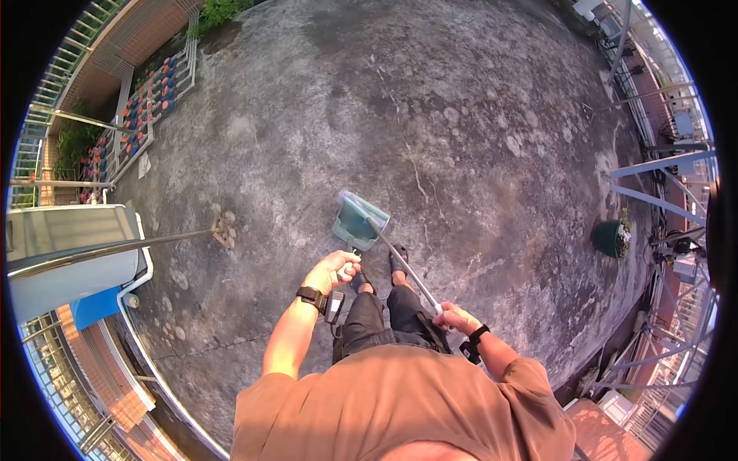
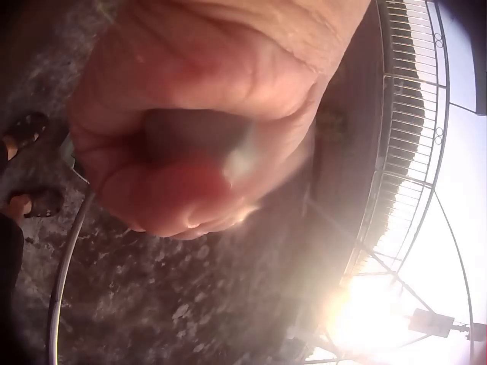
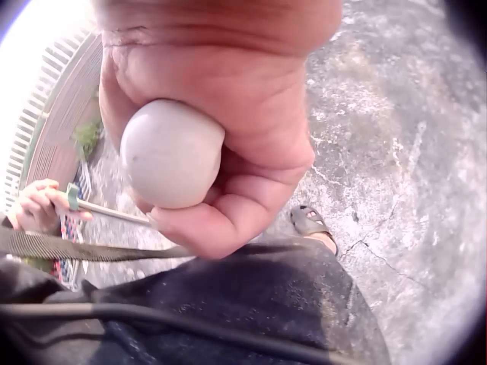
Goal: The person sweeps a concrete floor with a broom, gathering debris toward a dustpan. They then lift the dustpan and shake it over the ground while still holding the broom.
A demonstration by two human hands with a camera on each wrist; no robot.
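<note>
In the head view a teal long-handled dustpan (image 1: 355, 224) stands on the concrete just ahead of the feet. My left hand (image 1: 332, 270) is above its near side, fingers curled round its handle. That grip is blurred in the left wrist view, where the left hand (image 2: 198, 152) surrounds a greyish handle end. My right hand (image 1: 457, 317) grips the upper end of a pale broom pole (image 1: 411, 273), which slants down and forward to the dustpan. In the right wrist view the pole's rounded white end (image 3: 171, 154) pokes out of the right hand (image 3: 236, 152). Pale lilac bristles (image 1: 344, 197) show at the pan's far edge.
Stained, cracked concrete (image 1: 461, 138) spreads around the sandalled feet. A post with a block base (image 1: 224, 230) stands at left. At right are a potted plant (image 1: 611, 238) and a metal frame (image 1: 661, 165). Several red and blue containers (image 1: 150, 104) line the left edge.
</note>
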